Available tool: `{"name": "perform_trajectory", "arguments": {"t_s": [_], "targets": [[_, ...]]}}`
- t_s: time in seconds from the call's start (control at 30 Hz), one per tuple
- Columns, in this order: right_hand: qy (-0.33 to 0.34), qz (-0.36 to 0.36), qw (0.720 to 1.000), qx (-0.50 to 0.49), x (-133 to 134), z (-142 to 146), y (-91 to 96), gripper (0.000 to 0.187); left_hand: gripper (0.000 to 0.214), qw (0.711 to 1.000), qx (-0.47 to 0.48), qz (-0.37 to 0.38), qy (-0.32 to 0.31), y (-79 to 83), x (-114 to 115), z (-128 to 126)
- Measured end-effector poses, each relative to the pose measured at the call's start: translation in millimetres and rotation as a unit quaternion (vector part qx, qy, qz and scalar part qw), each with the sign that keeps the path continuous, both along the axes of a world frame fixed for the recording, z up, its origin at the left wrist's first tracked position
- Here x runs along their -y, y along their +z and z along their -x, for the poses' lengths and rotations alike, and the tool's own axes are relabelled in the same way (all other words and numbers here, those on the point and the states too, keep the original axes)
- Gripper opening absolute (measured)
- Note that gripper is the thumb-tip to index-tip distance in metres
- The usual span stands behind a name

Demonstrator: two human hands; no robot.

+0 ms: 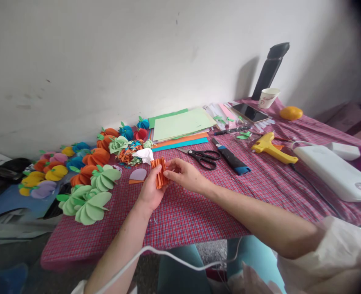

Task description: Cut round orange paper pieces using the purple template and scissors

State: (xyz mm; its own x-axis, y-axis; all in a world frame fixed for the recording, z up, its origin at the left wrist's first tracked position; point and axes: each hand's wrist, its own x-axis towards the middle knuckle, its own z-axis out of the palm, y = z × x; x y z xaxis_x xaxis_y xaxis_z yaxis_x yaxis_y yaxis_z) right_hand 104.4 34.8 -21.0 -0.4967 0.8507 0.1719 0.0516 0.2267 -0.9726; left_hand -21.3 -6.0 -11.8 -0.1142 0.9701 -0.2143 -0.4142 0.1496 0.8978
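Between my two hands is a piece of orange pleated paper [160, 174], folded like an accordion. My left hand [150, 190] grips it from the left and below, thumb along its face. At its right edge, the fingers of my right hand [182, 173] pinch the pleats. Just left of the hands lie a lilac rounded paper cutout [137, 174] and an orange paper piece [136, 181] beneath it. A crumpled white tissue [144, 155] rests behind my left hand, against a heap of colourful paper scraps [134, 148]. Black-handled scissors [206, 157] lie beyond my right hand.
Paper pumpkins [84, 174] crowd the table's left side. Coloured sheets [180, 124] lie at the back. Rightward are a utility knife [231, 157], a yellow glue gun [269, 148], a white power bank [333, 169], a phone [250, 112], a paper cup [268, 98] and a black bottle [269, 73].
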Motion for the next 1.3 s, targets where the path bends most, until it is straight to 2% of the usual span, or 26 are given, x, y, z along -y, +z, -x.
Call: {"name": "perform_trajectory", "arguments": {"t_s": [0.37, 0.47, 0.63, 0.73, 1.03, 1.17, 1.3], "targets": [[-0.003, -0.015, 0.998, -0.053, 2, -1, 7.7, 0.021, 0.027, 0.991, 0.134, -0.016, 0.018, 5.9, 2, -1], [-0.028, -0.017, 0.998, -0.047, 0, -3, 7.2, 0.020, 0.028, 0.990, 0.142, -0.016, 0.021, 7.8, 1, -1], [-0.107, -0.079, 0.991, 0.009, -2, -8, 9.6, 0.038, 0.031, 0.990, 0.128, -0.025, 0.049, 9.3, 0, 0], [-0.121, -0.092, 0.988, 0.023, -3, -9, 11.0, 0.039, 0.031, 0.990, 0.130, -0.031, 0.048, 8.9, -1, -1], [-0.055, -0.078, 0.994, -0.044, 0, -5, 11.9, 0.033, 0.027, 0.990, 0.132, -0.040, 0.040, 5.4, 0, -2], [-0.028, -0.078, 0.995, -0.055, 3, -4, 12.0, 0.035, 0.026, 0.993, 0.114, -0.035, 0.022, 3.1, 0, -2], [-0.009, -0.079, 0.995, -0.058, 4, -5, 12.0, 0.031, 0.025, 0.991, 0.125, -0.022, 0.032, 1.7, -1, -1]]}}
